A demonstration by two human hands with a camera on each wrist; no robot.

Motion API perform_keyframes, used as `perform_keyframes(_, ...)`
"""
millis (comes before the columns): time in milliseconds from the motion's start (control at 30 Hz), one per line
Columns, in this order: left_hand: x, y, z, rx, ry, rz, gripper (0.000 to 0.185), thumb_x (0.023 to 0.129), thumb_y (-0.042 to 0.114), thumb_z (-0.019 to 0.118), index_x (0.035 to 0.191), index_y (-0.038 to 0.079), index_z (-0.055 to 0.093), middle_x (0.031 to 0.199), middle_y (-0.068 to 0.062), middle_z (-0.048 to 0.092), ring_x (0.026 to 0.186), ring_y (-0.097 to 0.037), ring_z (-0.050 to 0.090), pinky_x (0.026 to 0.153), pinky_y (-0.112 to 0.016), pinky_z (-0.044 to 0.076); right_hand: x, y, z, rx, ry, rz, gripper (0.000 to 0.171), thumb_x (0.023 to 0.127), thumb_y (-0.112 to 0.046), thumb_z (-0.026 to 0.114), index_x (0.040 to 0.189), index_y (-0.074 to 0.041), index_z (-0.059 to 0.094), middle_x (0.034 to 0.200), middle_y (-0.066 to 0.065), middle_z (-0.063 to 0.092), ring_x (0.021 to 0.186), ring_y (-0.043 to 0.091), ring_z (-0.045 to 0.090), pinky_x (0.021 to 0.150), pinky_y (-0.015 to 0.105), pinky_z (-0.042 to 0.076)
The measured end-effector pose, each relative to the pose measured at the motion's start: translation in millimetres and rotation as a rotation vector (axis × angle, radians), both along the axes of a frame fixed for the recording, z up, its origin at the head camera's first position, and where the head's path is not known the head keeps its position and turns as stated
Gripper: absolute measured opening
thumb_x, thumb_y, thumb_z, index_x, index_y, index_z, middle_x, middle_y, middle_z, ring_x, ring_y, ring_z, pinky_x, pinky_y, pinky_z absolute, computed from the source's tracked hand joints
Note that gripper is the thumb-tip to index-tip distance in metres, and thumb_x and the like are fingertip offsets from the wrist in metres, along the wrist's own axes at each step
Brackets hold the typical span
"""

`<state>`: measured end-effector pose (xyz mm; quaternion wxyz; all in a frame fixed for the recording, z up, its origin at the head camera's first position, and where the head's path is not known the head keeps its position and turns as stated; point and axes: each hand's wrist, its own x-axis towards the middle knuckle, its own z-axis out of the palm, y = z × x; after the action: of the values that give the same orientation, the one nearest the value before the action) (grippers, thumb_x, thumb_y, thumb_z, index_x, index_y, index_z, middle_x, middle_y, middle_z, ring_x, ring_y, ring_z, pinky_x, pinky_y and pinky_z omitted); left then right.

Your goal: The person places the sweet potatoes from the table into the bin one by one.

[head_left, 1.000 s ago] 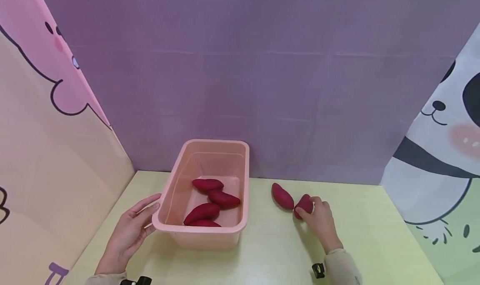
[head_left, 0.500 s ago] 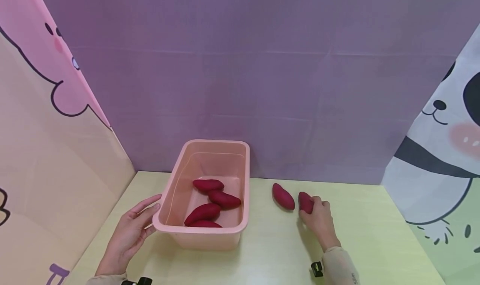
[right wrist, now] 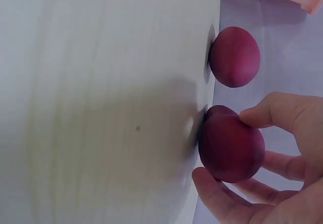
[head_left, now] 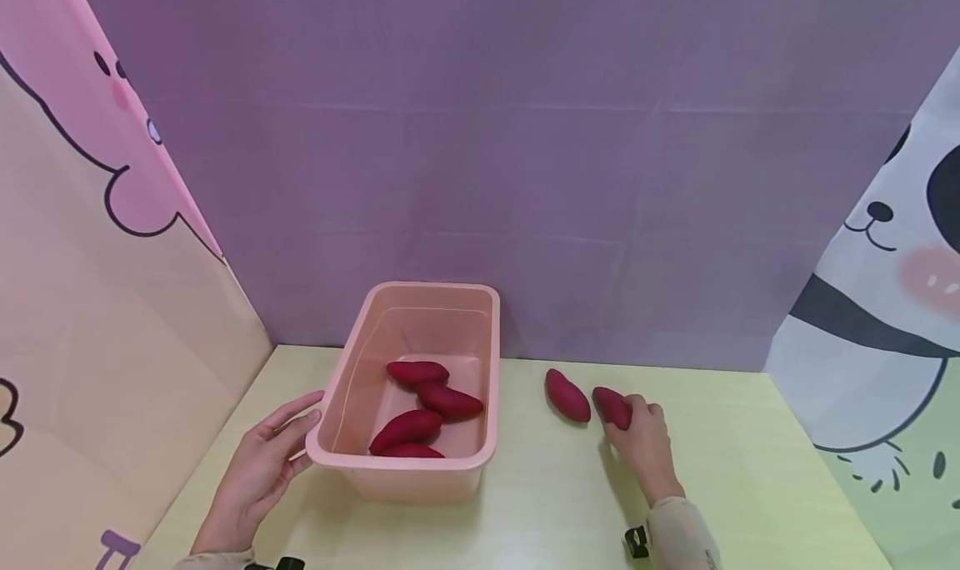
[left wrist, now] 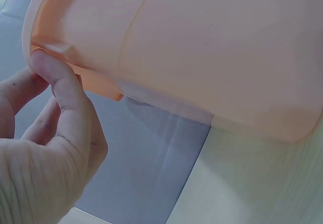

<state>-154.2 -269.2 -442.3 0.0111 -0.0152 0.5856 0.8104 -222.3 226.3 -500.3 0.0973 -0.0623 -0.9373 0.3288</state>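
In the head view, my right hand (head_left: 642, 447) holds a dark red sweet potato (head_left: 610, 407) at the table's right side. The right wrist view shows my thumb and fingers on opposite sides of that sweet potato (right wrist: 232, 148), down close to the tabletop. Just left of it lies a second sweet potato (head_left: 567, 397), with a small gap between the two. My left hand (head_left: 258, 468) pinches the left rim of a pink plastic bin (head_left: 401, 462) near its front corner. Several sweet potatoes (head_left: 408, 428) lie on the bin's floor.
The pale yellow table (head_left: 547, 503) carries everything. A purple backdrop (head_left: 480, 153) rises along its far edge, behind the bin. Printed cloth panels stand on both sides, one with a panda (head_left: 862, 320) on the right.
The sweet potato in my right hand has turned, and its end has come away from the neighbouring one, leaving a gap. My left hand and the bin stay in place.
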Motion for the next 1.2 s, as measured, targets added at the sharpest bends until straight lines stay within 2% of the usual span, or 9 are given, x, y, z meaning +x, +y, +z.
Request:
perform_keyframes(467, -0.9, -0.1, -1.6, 0.001, 0.002, -0.001, 0.029, 0.101, 0.008, 0.061, 0.127, 0.018, 0.071, 0.112, 0.0, 0.072, 0.095, -0.014, 0.07, 0.077, -0.032, 0.059, 1.6, 4.3, 0.8, 0.003, 0.057, -0.027, 0.045, 0.086, -0.01, 0.067, 0.125, 0.008, 0.054, 0.115, 0.031, 0.049, 0.094, 0.046, 0.059, 0.083, 0.058, 0.05)
perform_keyframes(667, -0.8, -0.5, -2.2, 0.001, 0.006, -0.006, 0.029, 0.101, 0.008, 0.061, 0.126, 0.019, 0.071, 0.112, 0.001, 0.072, 0.094, -0.014, 0.07, 0.077, -0.031, 0.059, 0.6, 2.4, 8.7, 0.001, 0.156, -0.031, 0.043, 0.085, -0.007, 0.068, 0.125, 0.006, 0.057, 0.115, 0.029, 0.051, 0.097, 0.046, 0.059, 0.084, 0.057, 0.051)
perform_keyframes(967, -1.6, 0.1, -2.6, -0.002, 0.007, -0.002, 0.029, 0.101, 0.008, 0.061, 0.127, 0.018, 0.071, 0.11, 0.001, 0.072, 0.093, -0.013, 0.069, 0.075, -0.029, 0.059, 1.6, -8.6, 44.1, 0.008, 0.331, 0.032, 0.04, 0.083, -0.006, 0.068, 0.121, 0.004, 0.062, 0.112, 0.025, 0.057, 0.092, 0.039, 0.058, 0.077, 0.05, 0.05)
perform_keyframes(1200, -1.5, -0.1, -2.3, -0.012, -0.003, 0.009, 0.029, 0.101, 0.009, 0.061, 0.126, 0.019, 0.071, 0.108, 0.002, 0.072, 0.091, -0.012, 0.069, 0.074, -0.028, 0.059, 7.6, -29.0, 84.9, -0.034, 0.361, 0.101, 0.042, 0.085, -0.008, 0.07, 0.125, 0.001, 0.062, 0.116, 0.021, 0.058, 0.095, 0.034, 0.057, 0.075, 0.048, 0.052)
